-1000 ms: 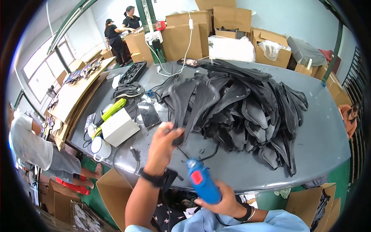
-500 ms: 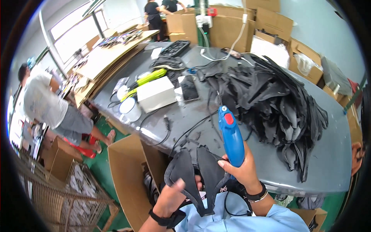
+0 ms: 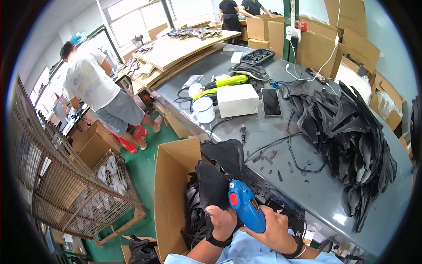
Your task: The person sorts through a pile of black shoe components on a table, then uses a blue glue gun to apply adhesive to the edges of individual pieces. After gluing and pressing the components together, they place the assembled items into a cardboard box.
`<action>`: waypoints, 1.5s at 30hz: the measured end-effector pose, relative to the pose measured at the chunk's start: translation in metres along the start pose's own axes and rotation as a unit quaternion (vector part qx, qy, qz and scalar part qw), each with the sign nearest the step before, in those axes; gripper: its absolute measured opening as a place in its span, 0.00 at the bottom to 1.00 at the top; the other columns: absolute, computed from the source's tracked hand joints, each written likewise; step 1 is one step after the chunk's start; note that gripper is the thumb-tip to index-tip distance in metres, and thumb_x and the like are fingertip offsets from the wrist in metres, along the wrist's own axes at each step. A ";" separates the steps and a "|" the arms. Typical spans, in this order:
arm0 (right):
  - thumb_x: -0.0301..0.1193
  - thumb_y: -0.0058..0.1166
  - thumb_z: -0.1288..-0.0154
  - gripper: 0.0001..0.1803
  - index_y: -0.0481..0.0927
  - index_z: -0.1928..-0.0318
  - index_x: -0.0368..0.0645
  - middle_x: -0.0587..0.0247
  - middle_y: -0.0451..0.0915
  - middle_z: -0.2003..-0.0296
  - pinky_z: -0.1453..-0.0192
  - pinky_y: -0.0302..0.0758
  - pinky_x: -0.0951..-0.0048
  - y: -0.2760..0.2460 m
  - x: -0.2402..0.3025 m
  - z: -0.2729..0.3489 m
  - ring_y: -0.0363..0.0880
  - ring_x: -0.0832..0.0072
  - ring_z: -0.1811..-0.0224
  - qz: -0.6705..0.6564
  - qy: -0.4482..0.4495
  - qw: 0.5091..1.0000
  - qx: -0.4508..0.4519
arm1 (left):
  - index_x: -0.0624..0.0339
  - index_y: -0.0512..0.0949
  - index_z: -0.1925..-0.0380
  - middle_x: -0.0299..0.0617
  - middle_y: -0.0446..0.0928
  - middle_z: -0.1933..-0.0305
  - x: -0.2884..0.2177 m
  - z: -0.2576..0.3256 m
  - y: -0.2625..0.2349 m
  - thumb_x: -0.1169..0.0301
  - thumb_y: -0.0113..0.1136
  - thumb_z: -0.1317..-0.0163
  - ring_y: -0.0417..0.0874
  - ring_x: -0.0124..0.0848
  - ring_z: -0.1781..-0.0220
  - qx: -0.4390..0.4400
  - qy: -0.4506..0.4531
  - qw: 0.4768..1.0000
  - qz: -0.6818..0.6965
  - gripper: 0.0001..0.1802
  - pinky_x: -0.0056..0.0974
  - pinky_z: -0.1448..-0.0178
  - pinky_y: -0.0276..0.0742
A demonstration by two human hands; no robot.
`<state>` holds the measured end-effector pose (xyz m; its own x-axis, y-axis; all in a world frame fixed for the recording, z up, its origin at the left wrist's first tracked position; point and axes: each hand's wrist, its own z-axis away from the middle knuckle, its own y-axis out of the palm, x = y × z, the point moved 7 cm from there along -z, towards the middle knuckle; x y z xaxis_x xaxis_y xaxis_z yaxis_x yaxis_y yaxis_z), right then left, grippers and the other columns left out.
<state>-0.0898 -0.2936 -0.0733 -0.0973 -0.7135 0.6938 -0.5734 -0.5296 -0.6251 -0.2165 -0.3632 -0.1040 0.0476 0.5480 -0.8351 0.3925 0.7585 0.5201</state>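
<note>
Clamped in the right hand (image 3: pixel 272 225), with fingers wrapped round the body: blue handheld power tool (image 3: pixel 249 211), with red button (image 3: pixel 233 199) uppermost. Pinched up in the left hand (image 3: pixel 223 223), with thumb against the near edge and other fingers mostly hidden: black two-lobed piece (image 3: pixel 213 182). Held just in front of the tool's nose — cannot tell whether touching. Suspended above the mouth of an open cardboard box (image 3: pixel 170 165), holding more black pieces (image 3: pixel 195 215).

To the right, on a grey table (image 3: pixel 316 196): small black scraps (image 3: pixel 280 175) scattered near the edge, then a large heap of black pieces (image 3: pixel 347 123). Farther back: black plug (image 3: pixel 243 132), white mug (image 3: pixel 203 110) beside a white box (image 3: pixel 238 100), smartphone (image 3: pixel 271 102) lying just right of it — and behind, a yellow-green tool (image 3: pixel 237 80). To the left, standing: person in white T-shirt (image 3: pixel 94 79).
</note>
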 end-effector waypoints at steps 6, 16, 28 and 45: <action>0.44 0.74 0.58 0.39 0.66 0.53 0.32 0.51 0.79 0.75 0.72 0.78 0.66 -0.001 0.012 -0.002 0.82 0.61 0.76 -0.012 -0.012 1.000 0.013 | 0.59 0.61 0.38 0.40 0.71 0.47 0.023 0.005 -0.017 0.20 0.34 0.57 0.73 0.30 0.47 0.060 -0.037 0.996 -0.053 0.59 0.35 0.43 0.70; 0.48 0.71 0.55 0.38 0.68 0.53 0.34 0.51 0.78 0.76 0.74 0.77 0.65 -0.033 0.009 -0.026 0.82 0.57 0.76 -0.028 -0.015 0.998 -0.054 | 0.66 0.72 0.51 0.40 0.75 0.56 -0.004 0.003 -0.024 0.54 0.57 0.37 0.76 0.28 0.55 0.031 0.008 0.994 -0.105 0.26 0.36 0.47 0.72; 0.35 0.69 0.51 0.30 0.68 0.51 0.38 0.63 0.72 0.65 0.57 0.71 0.73 -0.058 -0.033 -0.051 0.72 0.77 0.63 -0.308 0.153 0.930 -0.129 | 0.68 0.71 0.62 0.47 0.75 0.63 -0.044 0.049 0.036 0.67 0.53 0.39 0.76 0.35 0.64 0.317 0.240 0.914 -0.080 0.13 0.35 0.54 0.72; 0.43 0.72 0.55 0.37 0.67 0.52 0.33 0.52 0.79 0.74 0.71 0.77 0.67 -0.014 0.006 -0.009 0.82 0.60 0.76 -0.044 -0.020 0.999 -0.001 | 0.59 0.63 0.43 0.49 0.66 0.40 -0.050 -0.025 0.019 0.50 0.42 0.31 0.69 0.41 0.37 0.040 0.091 0.970 0.220 0.27 0.40 0.38 0.74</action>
<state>-0.0902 -0.2860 -0.0575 -0.0138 -0.6814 0.7318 -0.5799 -0.5908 -0.5610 -0.2347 -0.3673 -0.0482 0.0678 0.8715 -0.4857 0.4411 0.4105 0.7981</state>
